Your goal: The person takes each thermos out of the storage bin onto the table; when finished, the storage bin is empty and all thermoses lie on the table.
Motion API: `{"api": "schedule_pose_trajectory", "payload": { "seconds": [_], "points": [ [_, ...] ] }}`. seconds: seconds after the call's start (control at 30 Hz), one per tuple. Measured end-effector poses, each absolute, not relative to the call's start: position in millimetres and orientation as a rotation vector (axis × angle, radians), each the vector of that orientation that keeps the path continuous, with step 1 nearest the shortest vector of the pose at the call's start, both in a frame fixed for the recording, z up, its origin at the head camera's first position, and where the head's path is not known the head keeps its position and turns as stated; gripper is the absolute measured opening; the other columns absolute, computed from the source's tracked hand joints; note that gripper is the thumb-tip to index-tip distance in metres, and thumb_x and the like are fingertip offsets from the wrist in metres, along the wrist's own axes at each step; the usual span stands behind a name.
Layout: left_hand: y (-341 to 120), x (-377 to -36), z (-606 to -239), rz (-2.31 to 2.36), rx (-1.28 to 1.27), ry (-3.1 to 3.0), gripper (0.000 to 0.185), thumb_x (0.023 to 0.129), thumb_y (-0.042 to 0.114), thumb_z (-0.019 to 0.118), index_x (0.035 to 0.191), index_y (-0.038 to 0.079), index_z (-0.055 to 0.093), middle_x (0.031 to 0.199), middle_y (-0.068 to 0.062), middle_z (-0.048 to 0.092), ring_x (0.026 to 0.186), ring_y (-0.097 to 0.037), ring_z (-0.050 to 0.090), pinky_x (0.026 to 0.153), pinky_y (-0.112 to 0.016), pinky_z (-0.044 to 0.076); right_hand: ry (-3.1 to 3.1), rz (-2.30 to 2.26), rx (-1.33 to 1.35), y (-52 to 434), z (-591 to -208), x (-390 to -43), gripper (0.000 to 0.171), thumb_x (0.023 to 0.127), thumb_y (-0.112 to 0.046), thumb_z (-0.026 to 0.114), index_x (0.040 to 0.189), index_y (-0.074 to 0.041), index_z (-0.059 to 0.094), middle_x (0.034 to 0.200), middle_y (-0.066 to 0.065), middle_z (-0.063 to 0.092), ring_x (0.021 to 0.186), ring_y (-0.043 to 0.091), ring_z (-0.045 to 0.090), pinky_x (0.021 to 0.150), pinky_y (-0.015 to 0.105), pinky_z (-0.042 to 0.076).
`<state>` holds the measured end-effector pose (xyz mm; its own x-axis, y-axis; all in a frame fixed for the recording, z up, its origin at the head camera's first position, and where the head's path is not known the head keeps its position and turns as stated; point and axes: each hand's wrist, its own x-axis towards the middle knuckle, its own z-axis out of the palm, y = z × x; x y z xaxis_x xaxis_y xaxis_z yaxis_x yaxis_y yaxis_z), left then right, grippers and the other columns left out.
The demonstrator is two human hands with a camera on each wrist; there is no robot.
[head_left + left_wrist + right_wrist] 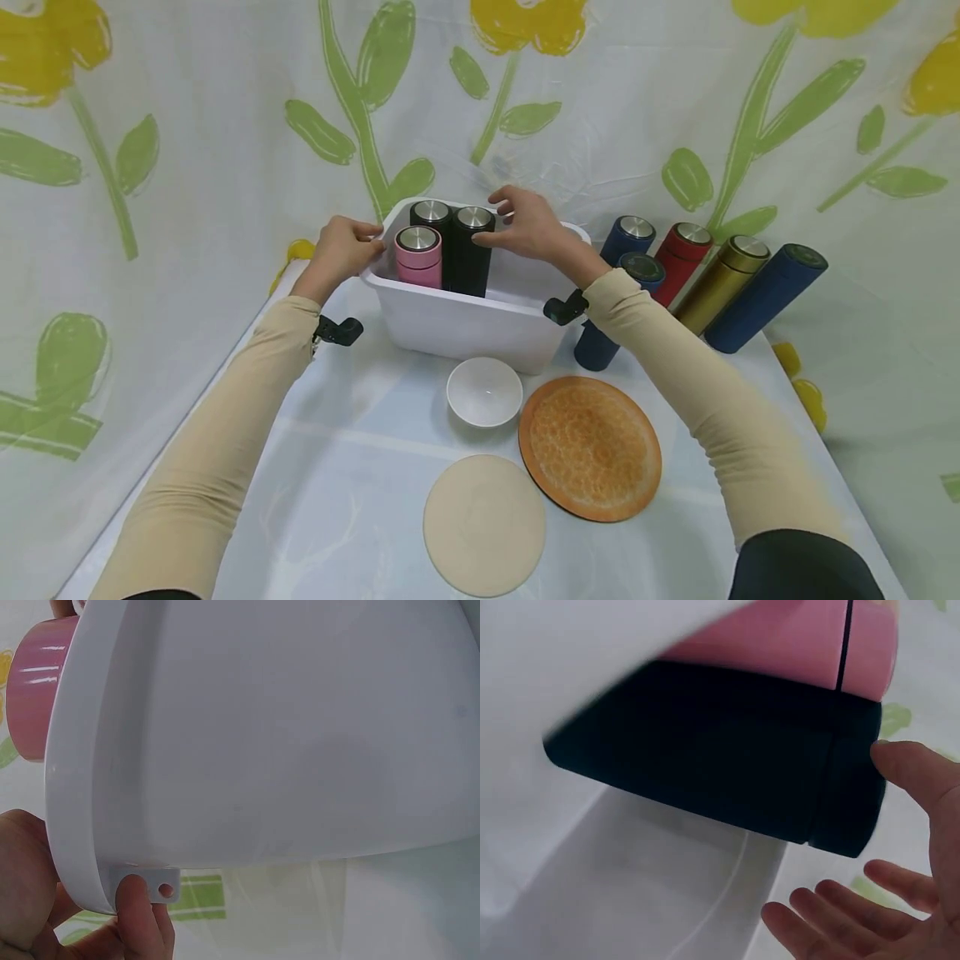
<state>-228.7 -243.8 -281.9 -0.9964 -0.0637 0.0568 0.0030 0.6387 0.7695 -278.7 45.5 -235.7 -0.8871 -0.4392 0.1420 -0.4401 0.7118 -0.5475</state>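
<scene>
A white plastic bin (pixel 465 321) stands at the table's far middle. It holds a pink flask (pixel 418 258) and two black flasks, the nearer black flask (pixel 471 254) on the right. My left hand (pixel 343 250) grips the bin's left rim; in the left wrist view its thumb (pixel 142 915) curls under the rim of the bin (pixel 285 727), with the pink flask (pixel 37 690) behind. My right hand (pixel 525 223) hovers at the black flask's top. In the right wrist view the right hand (pixel 922 900) is spread, only the thumb tip touching the black flask (pixel 720 772).
Right of the bin stand and lean several flasks: blue (pixel 633 237), red (pixel 682 250), gold (pixel 723 279), dark blue (pixel 765 296). Nearer me lie a white bowl (pixel 484 392), an orange round plate (pixel 590 447) and a beige disc (pixel 483 523). Flowered cloth walls surround the table.
</scene>
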Motion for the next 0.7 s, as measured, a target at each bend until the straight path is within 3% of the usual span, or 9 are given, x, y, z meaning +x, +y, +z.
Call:
{"api": "schedule_pose_trajectory", "payload": {
  "seconds": [0.3,0.7],
  "points": [
    [-243.5,-228.9,-281.9,-1.3,0.038,-2.77,0.042,0.098,0.015,0.061,0.139,0.002,0.058,0.126,-0.025,0.062,0.102,-0.033,0.063,0.08,-0.038,0.059,-2.932,0.946,0.733,37.4,-239.8,-290.3,0.074,0.082,-0.036,0.081,0.14,-0.004,0.05,0.131,0.018,0.06,0.116,0.027,0.06,0.093,0.039,0.05],
    [-242.5,-233.2,-286.0,-1.32,0.041,-2.769,0.043,0.099,0.015,0.06,0.14,0.003,0.057,0.13,-0.024,0.06,0.106,-0.033,0.061,0.085,-0.042,0.058,-2.909,0.817,0.852,27.5,-248.9,-296.4,0.075,0.079,-0.038,0.083,0.138,-0.003,0.053,0.129,0.012,0.059,0.118,0.027,0.052,0.102,0.037,0.042]
  ]
}}
